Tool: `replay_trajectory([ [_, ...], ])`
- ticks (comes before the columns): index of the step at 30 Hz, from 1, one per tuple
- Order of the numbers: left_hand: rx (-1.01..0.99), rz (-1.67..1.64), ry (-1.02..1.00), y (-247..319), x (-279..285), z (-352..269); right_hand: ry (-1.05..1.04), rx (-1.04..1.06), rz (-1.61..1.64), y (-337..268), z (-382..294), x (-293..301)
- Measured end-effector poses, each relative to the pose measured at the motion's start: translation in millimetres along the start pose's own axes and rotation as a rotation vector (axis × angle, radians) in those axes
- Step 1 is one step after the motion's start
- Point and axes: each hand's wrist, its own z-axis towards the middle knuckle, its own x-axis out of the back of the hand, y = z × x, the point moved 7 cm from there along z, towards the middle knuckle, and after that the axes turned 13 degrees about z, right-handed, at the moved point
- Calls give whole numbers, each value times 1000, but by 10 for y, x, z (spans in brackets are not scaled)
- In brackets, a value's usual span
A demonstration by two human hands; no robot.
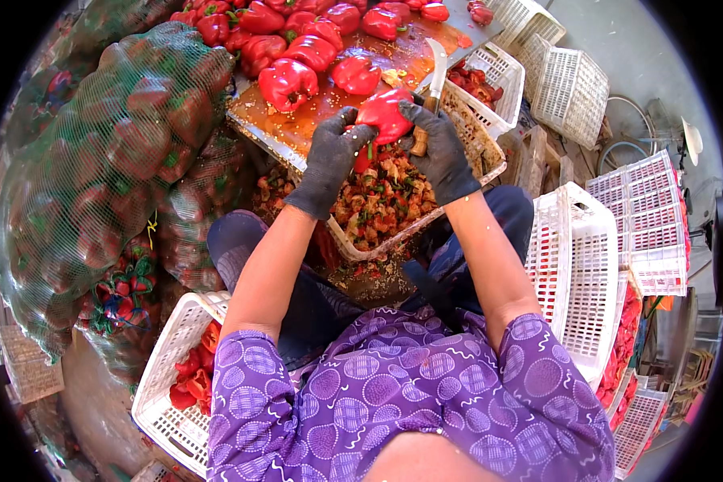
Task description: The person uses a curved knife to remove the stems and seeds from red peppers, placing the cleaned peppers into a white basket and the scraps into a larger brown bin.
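Both my hands wear dark gloves and hold a red bell pepper (pixel 385 114) between them, above a crate of pepper cores and seeds (pixel 382 205). My left hand (pixel 334 156) grips the pepper's left side, where a bit of green stem shows. My right hand (pixel 440 147) has its thumb on the pepper's right side and also holds a curved-blade knife (pixel 438 66) by its wooden handle, blade pointing up and away. Whole red peppers (pixel 289 84) lie heaped on the wet metal tabletop (pixel 271 129) just beyond, with seeds scattered over it.
Green mesh sacks of peppers (pixel 126 138) are stacked at the left. A white plastic crate with pepper pieces (pixel 175 373) stands at lower left, another (pixel 506 66) beside the table's right edge. More white crates (pixel 590 283) stand at the right, near a wooden pallet (pixel 536 159).
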Motion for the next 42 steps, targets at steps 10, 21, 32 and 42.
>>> replay_trajectory([
  [10, 86, -540, 368, -329, 534, 276, 71, 191, 105, -76, -483, -370],
  [21, 127, -858, -47, -90, -12, -66, 85, -31, 265, 286, -384, 117],
  [32, -215, 380, 206, 153, 8, -79, 229, 192, 103, 58, -419, 166],
  [42, 205, -380, 348, -507, 117, 183, 353, 336, 66, 135, -615, 57],
])
